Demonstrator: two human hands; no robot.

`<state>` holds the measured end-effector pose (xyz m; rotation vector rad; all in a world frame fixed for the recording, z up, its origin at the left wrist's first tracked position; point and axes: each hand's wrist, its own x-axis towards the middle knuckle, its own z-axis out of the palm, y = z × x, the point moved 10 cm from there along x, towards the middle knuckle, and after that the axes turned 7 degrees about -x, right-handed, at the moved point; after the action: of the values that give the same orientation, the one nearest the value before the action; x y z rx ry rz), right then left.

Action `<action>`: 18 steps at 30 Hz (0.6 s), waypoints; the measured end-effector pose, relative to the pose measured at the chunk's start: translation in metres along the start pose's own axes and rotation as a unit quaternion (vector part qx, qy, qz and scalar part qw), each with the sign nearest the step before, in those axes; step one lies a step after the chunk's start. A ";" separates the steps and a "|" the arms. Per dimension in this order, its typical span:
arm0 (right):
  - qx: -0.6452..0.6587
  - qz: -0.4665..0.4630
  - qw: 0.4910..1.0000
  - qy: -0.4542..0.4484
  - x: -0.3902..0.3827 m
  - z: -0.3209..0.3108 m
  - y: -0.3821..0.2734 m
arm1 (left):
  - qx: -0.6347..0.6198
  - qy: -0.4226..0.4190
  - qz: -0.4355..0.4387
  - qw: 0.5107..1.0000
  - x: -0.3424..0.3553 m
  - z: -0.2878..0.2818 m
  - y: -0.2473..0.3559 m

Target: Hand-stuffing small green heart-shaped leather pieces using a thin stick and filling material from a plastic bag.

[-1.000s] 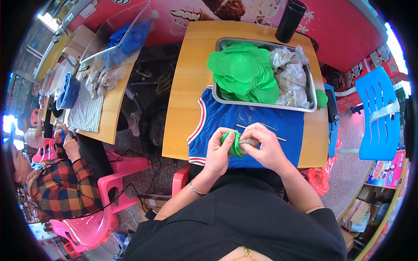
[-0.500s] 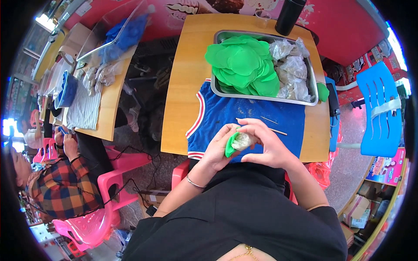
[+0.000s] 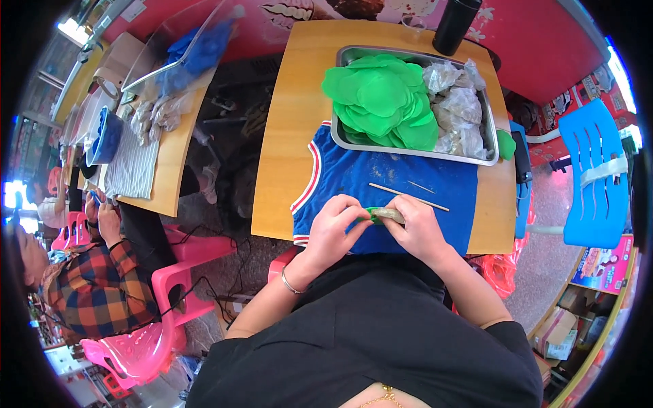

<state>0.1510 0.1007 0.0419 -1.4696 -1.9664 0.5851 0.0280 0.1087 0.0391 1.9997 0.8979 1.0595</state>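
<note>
Both hands meet over the near edge of the wooden worktop (image 3: 286, 149), above a blue sports jersey (image 3: 381, 180) spread there. The left hand (image 3: 333, 231) and right hand (image 3: 418, 231) have their fingers closed together on a small green leaf wrap (image 3: 382, 215) with grey filling showing. Just beyond the hands a thin wooden stick (image 3: 408, 196) lies on the jersey. Toward the far edge stands a metal tray (image 3: 415, 154) holding a stack of round green leaves (image 3: 381, 98) and clear plastic bags (image 3: 459, 102). A black bottle (image 3: 456, 26) stands at the far edge.
</note>
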 end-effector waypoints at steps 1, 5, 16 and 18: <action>-0.010 -0.004 1.000 0.005 0.001 -0.001 -0.001 | 0.000 0.001 0.000 1.000 0.000 0.001 0.000; -0.003 -0.016 1.000 0.020 0.004 -0.009 -0.006 | 0.031 -0.013 0.026 0.999 0.002 0.005 0.004; -0.077 -0.117 0.986 -0.086 0.001 0.006 -0.020 | 0.044 -0.020 0.034 0.998 -0.002 0.001 0.001; -0.109 -0.114 0.984 -0.083 0.001 0.006 -0.019 | 0.010 -0.020 0.020 1.000 -0.003 0.001 -0.002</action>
<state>0.1340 0.0968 0.0505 -1.3302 -2.3526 0.4121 0.0270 0.1071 0.0357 2.0561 0.8521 1.0326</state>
